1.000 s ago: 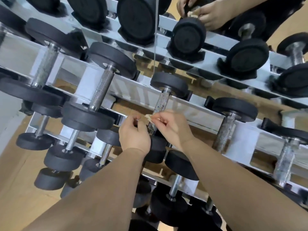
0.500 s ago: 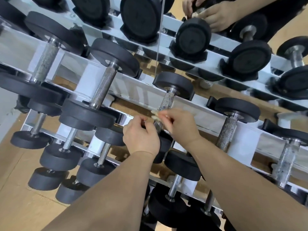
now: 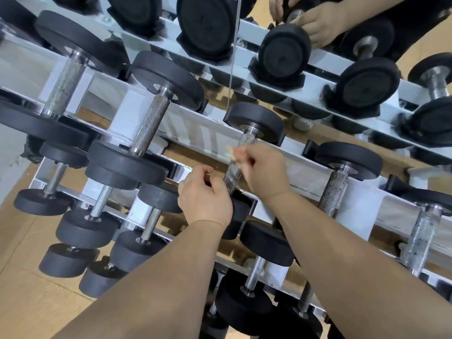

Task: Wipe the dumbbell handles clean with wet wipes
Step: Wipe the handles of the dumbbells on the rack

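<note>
One dumbbell handle (image 3: 232, 172) | right hand (image 3: 265, 171) grip pinches wet wipe (image 3: 230, 151) against it to scrub | left hand (image 3: 204, 194) grip curled alongside, contents unclear

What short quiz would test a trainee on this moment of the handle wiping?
1. Which hand pinches the wipe against the handle: A the left hand, B the right hand, C neither?
2. True or false: the handle being wiped is smooth, with no knurling.
3. Fill in: in the picture, the left hand sits beside the handle's ____ end (upper or lower).

Key: 1 B. 2 False, it is knurled. 3 Lower.
</note>
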Demonstrator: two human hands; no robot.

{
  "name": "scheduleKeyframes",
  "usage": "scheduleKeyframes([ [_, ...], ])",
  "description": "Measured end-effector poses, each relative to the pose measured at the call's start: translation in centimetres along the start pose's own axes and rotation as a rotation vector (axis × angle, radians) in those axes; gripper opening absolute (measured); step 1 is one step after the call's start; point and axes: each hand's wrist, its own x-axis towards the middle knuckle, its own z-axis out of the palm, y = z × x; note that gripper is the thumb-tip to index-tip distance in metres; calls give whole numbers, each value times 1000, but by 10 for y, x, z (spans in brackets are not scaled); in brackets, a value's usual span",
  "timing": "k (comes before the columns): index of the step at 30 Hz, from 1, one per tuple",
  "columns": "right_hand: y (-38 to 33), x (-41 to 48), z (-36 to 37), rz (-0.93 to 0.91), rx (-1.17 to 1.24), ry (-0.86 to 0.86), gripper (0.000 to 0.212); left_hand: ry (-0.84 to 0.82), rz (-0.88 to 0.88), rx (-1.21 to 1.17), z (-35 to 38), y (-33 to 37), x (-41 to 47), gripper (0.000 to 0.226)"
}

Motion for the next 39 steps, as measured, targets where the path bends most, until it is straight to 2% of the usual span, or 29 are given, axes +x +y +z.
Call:
scheduleKeyframes([
  [2, 0, 19, -5, 92, -22, 98, 14, -5, -2, -17, -1, 1, -1, 14],
  [4, 0, 18, -6, 107, 18, 105, 14, -13, 1, -22, -2, 1, -1, 15],
  [6, -1, -3, -3, 59, 79, 19, 11, -7, 5, -23, -3, 1, -1, 16],
  [9, -2, -29, -1, -110, 83, -145, 12, 8, 12, -25, -3, 2, -2, 15],
  [11, 1, -16, -2, -149, 46, -155, 13, 8, 17, -30, -3, 1, -1, 13],
  [15, 4, 20, -6, 109, 18, 81, 14, -14, 9, -67, -3, 1, 0, 21],
  [17, 1, 16, -3, 177, 66, 105, 15, -17, -2, -58, -2, 0, 0, 16],
  [19, -3, -3, 0, 178, 187, 24, 14, -11, 3, -73, -2, -2, 1, 15],
  [21, -6, -28, 0, 153, 287, -169, 14, -16, 4, -81, -2, -3, 4, 12],
  [23, -8, -40, 0, 84, 259, -309, 14, -40, -39, -83, -6, -3, 11, 20],
  [24, -8, -38, 1, 56, 234, -320, 15, -58, -69, -95, -8, -3, 16, 22],
  [27, -8, -14, 6, 4, 187, -141, 17, -92, -109, -88, -12, -9, 32, 11],
  [29, -7, 2, 9, 78, 223, 38, 16, -105, -123, -68, -9, -12, 33, 15],
  [31, -2, 6, 12, 180, 297, 109, 15, -108, -124, -57, -6, -11, 30, 16],
  [33, 0, -3, 13, 224, 380, 69, 14, -115, -128, -66, -7, -10, 31, 17],
  [37, 4, -36, 18, 120, 371, -206, 19, -115, -142, -106, -12, -8, 39, 19],
  [39, 8, -37, 21, 80, 342, -208, 18, -116, -137, -102, -11, -7, 36, 16],
])
